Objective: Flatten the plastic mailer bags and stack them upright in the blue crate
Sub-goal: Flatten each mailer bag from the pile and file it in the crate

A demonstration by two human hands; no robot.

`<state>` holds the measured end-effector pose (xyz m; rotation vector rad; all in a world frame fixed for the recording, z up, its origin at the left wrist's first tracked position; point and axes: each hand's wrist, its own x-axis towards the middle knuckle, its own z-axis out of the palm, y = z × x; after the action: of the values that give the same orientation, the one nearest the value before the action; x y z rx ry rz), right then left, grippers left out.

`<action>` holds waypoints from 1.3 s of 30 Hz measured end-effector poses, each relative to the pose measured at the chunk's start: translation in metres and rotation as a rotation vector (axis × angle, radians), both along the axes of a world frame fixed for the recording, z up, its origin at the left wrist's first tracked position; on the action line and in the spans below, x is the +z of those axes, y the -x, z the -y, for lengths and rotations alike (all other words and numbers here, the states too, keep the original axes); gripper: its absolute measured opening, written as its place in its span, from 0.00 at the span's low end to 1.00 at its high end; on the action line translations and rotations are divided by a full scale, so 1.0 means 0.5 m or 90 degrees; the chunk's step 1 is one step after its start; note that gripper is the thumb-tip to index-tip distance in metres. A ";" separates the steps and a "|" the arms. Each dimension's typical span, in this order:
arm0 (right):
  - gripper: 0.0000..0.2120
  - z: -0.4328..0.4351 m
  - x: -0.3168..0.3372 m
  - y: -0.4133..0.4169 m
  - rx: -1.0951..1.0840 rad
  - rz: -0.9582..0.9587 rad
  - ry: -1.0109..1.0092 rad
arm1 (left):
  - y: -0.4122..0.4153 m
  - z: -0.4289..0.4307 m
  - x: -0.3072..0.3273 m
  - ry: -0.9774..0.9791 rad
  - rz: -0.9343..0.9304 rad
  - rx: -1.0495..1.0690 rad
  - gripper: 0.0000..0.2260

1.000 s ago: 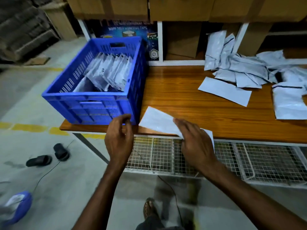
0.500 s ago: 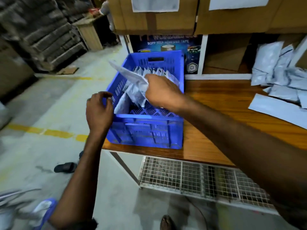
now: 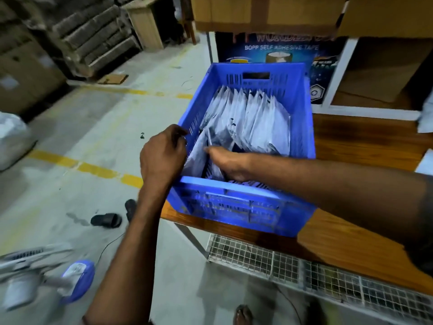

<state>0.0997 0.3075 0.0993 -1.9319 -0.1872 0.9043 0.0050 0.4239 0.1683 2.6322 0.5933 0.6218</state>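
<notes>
The blue crate point(image 3: 234, 207) stands on the left corner of the wooden table point(image 3: 339, 238). Inside it, a row of several white mailer bags point(image 3: 257, 123) stands upright toward the back. My right hand point(image 3: 227, 163) reaches down into the front left of the crate and holds one more mailer bag point(image 3: 195, 158), which leans against the left wall. My left hand point(image 3: 164, 153) is outside the crate with its fingers curled on the left rim. My right hand's fingertips are partly hidden among the bags.
Loose mailers point(image 3: 425, 120) show at the table's far right edge. A tape carton point(image 3: 281, 50) and cardboard boxes stand behind the crate. A wire mesh shelf point(image 3: 304, 270) runs under the table. Sandals point(image 3: 106, 220) and a fan point(image 3: 46, 277) lie on the floor at left.
My right hand lifted a mailer off the table's front edge, carried it left over the crate and lowered it inside. My left hand moved to the crate's left rim.
</notes>
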 end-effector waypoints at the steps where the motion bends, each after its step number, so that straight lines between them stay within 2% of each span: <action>1: 0.29 0.016 0.031 0.016 -0.014 0.007 -0.023 | 0.000 -0.001 0.000 0.009 0.002 0.002 0.11; 2: 0.19 0.029 0.052 0.024 -0.015 0.029 -0.028 | 0.000 0.000 0.000 0.011 0.000 0.007 0.11; 3: 0.13 0.043 0.060 0.023 -0.006 0.062 -0.029 | 0.001 0.004 0.001 0.012 0.000 0.013 0.10; 4: 0.13 0.055 0.055 0.012 0.017 0.083 -0.015 | 0.000 0.007 0.003 0.016 0.002 0.021 0.10; 5: 0.16 0.066 0.046 0.004 0.054 0.107 0.005 | 0.000 0.009 0.004 0.027 0.007 0.030 0.10; 6: 0.24 0.078 0.041 -0.001 0.131 0.146 0.046 | -0.001 0.010 0.005 0.039 0.012 0.040 0.10; 8: 0.45 0.085 0.031 0.003 0.337 0.232 0.141 | 0.000 0.007 0.005 0.056 0.015 0.049 0.11; 9: 0.52 0.085 0.018 0.003 0.429 0.286 0.175 | -0.002 0.008 0.005 0.059 0.014 0.052 0.11; 10: 0.53 0.082 0.013 0.004 0.465 0.313 0.203 | -0.003 0.009 0.005 0.059 0.012 0.057 0.12; 14: 0.47 0.053 0.011 0.013 0.464 0.384 0.207 | -0.006 0.013 0.003 0.047 0.010 0.063 0.14; 16: 0.52 0.035 0.007 0.014 0.471 0.414 0.201 | -0.008 0.016 0.004 0.029 0.010 0.065 0.14; 20: 0.65 0.008 -0.006 0.014 0.392 0.414 0.198 | -0.010 0.021 0.003 0.022 0.005 0.077 0.10; 24: 0.70 -0.001 -0.018 0.000 0.327 0.366 0.185 | -0.012 0.021 0.003 0.026 0.006 0.096 0.10; 30: 0.71 -0.004 -0.025 -0.002 0.356 0.387 0.191 | -0.012 0.022 0.005 0.031 -0.002 0.106 0.09; 35: 0.72 0.015 0.018 -0.003 0.343 0.388 0.239 | -0.010 0.023 0.004 0.023 0.010 0.098 0.10; 39: 0.63 0.075 0.087 0.004 0.403 0.420 0.330 | -0.004 0.027 0.008 0.047 0.040 0.103 0.11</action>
<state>0.0978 0.2698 0.1428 -2.6791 -1.0894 0.7017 0.0071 0.4102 0.1725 2.5039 0.8004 0.7141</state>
